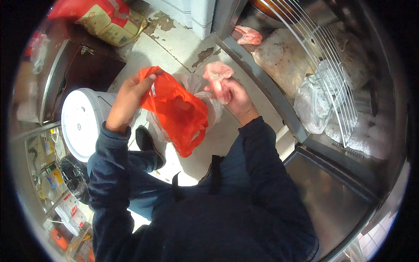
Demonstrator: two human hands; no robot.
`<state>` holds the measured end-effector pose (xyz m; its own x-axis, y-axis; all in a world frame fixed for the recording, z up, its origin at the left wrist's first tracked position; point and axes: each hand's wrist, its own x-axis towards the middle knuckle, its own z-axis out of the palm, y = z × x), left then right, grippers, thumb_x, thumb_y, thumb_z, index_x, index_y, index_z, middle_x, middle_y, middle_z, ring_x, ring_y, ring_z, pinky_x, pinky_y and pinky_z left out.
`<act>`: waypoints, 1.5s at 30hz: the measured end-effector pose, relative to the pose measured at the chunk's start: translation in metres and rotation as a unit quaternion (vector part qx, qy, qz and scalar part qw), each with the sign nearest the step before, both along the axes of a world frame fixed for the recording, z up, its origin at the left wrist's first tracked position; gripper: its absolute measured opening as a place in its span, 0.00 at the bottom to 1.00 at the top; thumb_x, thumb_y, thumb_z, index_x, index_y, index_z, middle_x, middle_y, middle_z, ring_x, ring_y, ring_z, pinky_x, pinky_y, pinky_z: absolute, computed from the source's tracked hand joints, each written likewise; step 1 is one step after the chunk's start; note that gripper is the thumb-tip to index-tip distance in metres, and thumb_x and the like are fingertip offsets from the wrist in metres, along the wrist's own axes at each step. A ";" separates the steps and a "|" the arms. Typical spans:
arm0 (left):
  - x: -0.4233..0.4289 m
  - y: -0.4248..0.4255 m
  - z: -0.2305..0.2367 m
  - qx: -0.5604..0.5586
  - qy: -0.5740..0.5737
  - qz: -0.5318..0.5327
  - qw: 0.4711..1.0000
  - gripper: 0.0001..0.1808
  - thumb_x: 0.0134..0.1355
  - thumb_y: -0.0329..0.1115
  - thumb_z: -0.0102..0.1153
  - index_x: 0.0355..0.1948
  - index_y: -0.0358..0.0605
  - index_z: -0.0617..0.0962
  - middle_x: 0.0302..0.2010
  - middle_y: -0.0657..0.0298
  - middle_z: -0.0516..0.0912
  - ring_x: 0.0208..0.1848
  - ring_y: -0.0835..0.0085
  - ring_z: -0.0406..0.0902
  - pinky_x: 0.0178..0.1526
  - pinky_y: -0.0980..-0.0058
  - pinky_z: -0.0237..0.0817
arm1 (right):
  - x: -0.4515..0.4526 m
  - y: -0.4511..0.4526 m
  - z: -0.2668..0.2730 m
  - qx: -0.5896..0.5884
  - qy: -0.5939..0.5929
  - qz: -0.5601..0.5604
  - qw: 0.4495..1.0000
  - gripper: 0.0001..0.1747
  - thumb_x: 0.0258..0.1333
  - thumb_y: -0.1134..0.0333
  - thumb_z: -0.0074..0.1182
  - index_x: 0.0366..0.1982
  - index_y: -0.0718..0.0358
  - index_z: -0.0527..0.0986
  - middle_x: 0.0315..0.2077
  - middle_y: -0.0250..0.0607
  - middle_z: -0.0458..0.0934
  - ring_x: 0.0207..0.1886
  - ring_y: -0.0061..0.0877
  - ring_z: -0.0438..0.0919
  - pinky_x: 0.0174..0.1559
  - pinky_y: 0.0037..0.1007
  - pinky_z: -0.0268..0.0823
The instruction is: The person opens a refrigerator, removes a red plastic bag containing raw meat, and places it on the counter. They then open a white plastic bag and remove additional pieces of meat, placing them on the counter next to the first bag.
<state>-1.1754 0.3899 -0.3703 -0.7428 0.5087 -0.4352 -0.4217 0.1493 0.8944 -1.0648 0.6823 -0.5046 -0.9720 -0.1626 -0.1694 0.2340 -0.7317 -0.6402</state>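
Observation:
My left hand (131, 93) grips the rim of a red plastic bag (178, 113), which hangs down over the floor. In my right hand (237, 96) is a piece of raw poultry (218, 77), apparently a wing, raised to the right of the bag. Behind the red bag sits a clear plastic bag (214, 104); what it holds I cannot tell. Another raw poultry piece (248, 35) lies inside the open freezer or fridge cabinet (266, 83), close to its front edge.
White wire shelf (314, 62) juts across the cabinet, above a frosty bag (283, 54) and a tied plastic bag (322, 95). The cabinet door (330, 203) stands open at right. To the left is a lidded white bucket (80, 124); a red sack (108, 19) lies at upper left.

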 end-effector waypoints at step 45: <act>0.061 0.014 -0.036 -0.090 0.554 -0.221 0.798 0.32 0.58 0.14 0.56 0.65 0.42 0.70 0.64 0.47 0.73 0.58 0.44 0.78 0.61 0.65 0.75 | 0.000 0.057 0.003 0.235 -0.011 -0.247 0.940 0.13 0.68 0.74 0.46 0.48 0.67 0.78 0.47 0.45 0.82 0.51 0.32 0.81 0.58 0.33 0.73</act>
